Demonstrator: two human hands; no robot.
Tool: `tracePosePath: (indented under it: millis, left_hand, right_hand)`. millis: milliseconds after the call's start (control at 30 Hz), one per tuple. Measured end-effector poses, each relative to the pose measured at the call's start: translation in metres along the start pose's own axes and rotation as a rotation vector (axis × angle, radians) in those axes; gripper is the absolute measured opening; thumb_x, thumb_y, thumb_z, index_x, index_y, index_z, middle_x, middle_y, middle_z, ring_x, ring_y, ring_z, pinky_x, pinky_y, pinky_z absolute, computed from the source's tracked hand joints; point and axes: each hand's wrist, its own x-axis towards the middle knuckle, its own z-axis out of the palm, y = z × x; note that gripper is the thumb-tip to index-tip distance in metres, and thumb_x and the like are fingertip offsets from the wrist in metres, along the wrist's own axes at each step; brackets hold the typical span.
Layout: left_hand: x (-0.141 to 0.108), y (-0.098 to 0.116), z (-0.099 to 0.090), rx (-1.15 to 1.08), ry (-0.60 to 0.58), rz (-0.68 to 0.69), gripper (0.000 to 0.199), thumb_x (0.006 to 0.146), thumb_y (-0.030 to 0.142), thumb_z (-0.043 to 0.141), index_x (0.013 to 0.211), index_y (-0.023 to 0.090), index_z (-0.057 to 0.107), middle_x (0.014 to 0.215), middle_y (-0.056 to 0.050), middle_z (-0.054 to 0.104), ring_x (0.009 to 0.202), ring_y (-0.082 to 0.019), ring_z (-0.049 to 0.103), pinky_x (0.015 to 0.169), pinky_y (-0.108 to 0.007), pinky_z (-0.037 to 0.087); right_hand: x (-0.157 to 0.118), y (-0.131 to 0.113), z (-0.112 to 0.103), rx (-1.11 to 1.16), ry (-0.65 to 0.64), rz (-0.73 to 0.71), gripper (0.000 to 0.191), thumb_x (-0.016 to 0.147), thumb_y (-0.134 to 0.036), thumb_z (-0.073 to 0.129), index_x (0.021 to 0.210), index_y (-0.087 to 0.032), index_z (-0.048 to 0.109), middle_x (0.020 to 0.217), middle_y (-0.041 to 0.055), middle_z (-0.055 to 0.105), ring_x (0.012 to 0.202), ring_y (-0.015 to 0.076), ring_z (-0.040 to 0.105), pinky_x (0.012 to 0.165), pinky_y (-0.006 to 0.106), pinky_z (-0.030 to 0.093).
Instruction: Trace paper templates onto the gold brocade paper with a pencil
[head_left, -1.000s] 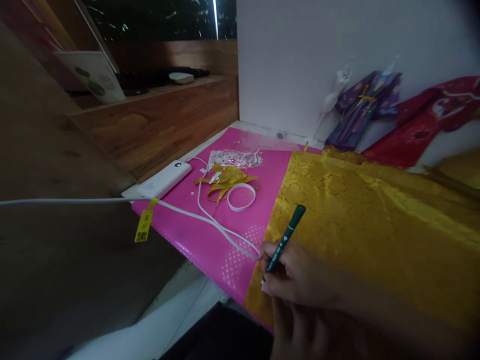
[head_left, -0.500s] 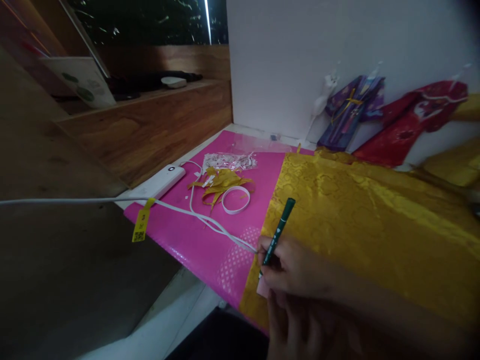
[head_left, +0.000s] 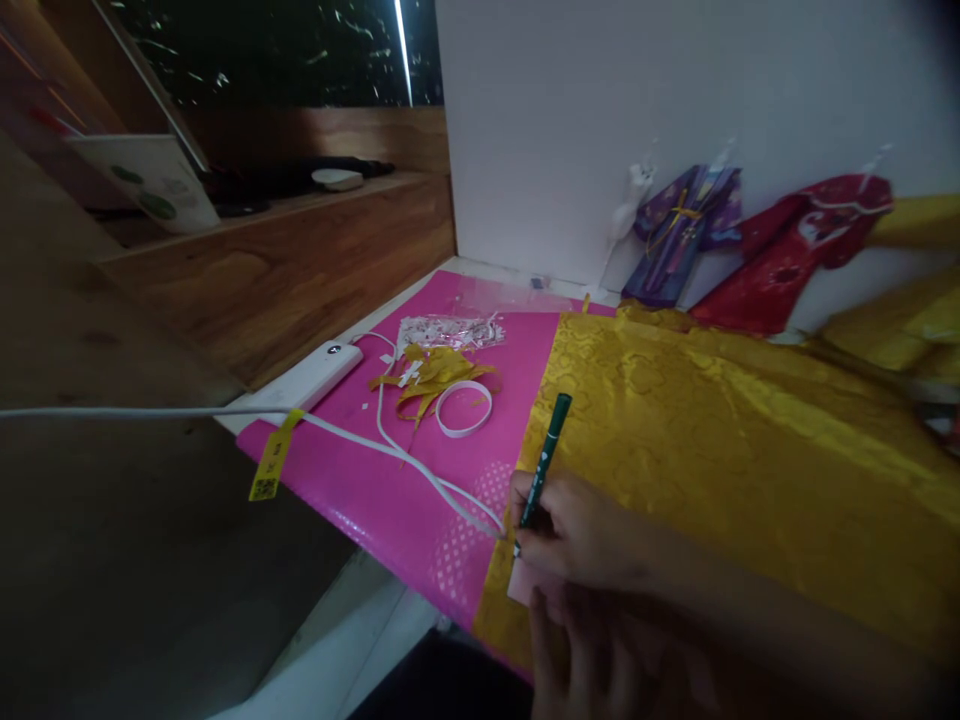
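Observation:
A dark green pen (head_left: 550, 440) is gripped in my right hand (head_left: 574, 525), its tip down at the upper edge of a small pink piece (head_left: 525, 582). Below it, my left hand (head_left: 581, 655) has its fingers spread, with fingertips resting on the pink piece; its palm lies in dark shadow. Under both hands lies yellow patterned cloth (head_left: 637, 430) over a pink sheet (head_left: 412, 490). The end of a white cable (head_left: 442, 490) lies beside my right hand.
Left of the cloth are a white ring (head_left: 463, 432), yellow scraps (head_left: 431, 370), a clear packet (head_left: 450, 330) and a white power bank (head_left: 319, 375). Small purple (head_left: 686, 235) and red (head_left: 787, 255) garments hang on the wall. A cup (head_left: 161, 185) stands on the wooden shelf.
The view has shifted slightly. My right hand and pen have moved a little up off the pink piece, so more of it shows. My left hand remains beneath.

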Motion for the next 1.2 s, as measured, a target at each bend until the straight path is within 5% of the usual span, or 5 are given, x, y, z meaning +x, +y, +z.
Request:
tracePosePath:
  millis: [300, 500, 700, 933, 1200]
  left_hand:
    - [0.016, 0.003, 0.005, -0.017, 0.160, -0.080, 0.017, 0.088, 0.048, 0.067, 0.097, 0.034, 0.067, 0.092, -0.003, 0.068, 0.099, -0.031, 0.066, 0.093, -0.057, 0.049]
    - [0.008, 0.023, 0.022, -0.067, 0.320, -0.305, 0.014, 0.092, 0.040, 0.057, 0.098, 0.030, 0.065, 0.090, -0.006, 0.067, 0.103, -0.034, 0.066, 0.094, -0.065, 0.048]
    - [0.009, 0.001, 0.002, 0.018, 0.056, 0.002, 0.026, 0.087, 0.049, 0.068, 0.107, 0.033, 0.067, 0.096, -0.004, 0.066, 0.105, -0.033, 0.066, 0.097, -0.062, 0.048]
    - [0.016, 0.001, 0.000, -0.013, 0.154, -0.088, 0.015, 0.088, 0.044, 0.067, 0.098, 0.032, 0.068, 0.087, -0.002, 0.065, 0.098, -0.030, 0.068, 0.089, -0.054, 0.055]
    - [0.006, 0.003, 0.005, -0.002, 0.103, -0.039, 0.024, 0.087, 0.048, 0.069, 0.107, 0.035, 0.067, 0.093, -0.001, 0.066, 0.105, -0.031, 0.067, 0.102, -0.065, 0.046]
  right_hand:
    - [0.001, -0.001, -0.002, 0.016, -0.006, -0.005, 0.022, 0.075, -0.009, 0.057, 0.072, -0.025, 0.043, 0.063, -0.0041, 0.051, 0.058, 0.0159, 0.050, 0.054, 0.028, 0.036]
    - [-0.001, 0.002, -0.003, 0.111, 0.046, 0.022, 0.017, 0.075, -0.010, 0.057, 0.074, -0.024, 0.048, 0.061, -0.0059, 0.050, 0.055, 0.0140, 0.048, 0.053, 0.026, 0.036]
    - [-0.005, 0.003, -0.002, 0.116, 0.043, 0.047, 0.015, 0.074, -0.012, 0.058, 0.076, -0.024, 0.050, 0.062, -0.0056, 0.051, 0.056, 0.0147, 0.049, 0.053, 0.026, 0.036]
    - [-0.004, 0.002, -0.001, 0.130, 0.033, 0.052, 0.019, 0.072, -0.011, 0.060, 0.075, -0.026, 0.049, 0.060, -0.0046, 0.051, 0.055, 0.0166, 0.049, 0.051, 0.027, 0.036]
    - [-0.002, 0.001, -0.003, 0.109, 0.008, 0.035, 0.014, 0.075, -0.013, 0.056, 0.076, -0.025, 0.049, 0.062, -0.0050, 0.051, 0.057, 0.0152, 0.049, 0.054, 0.026, 0.037]
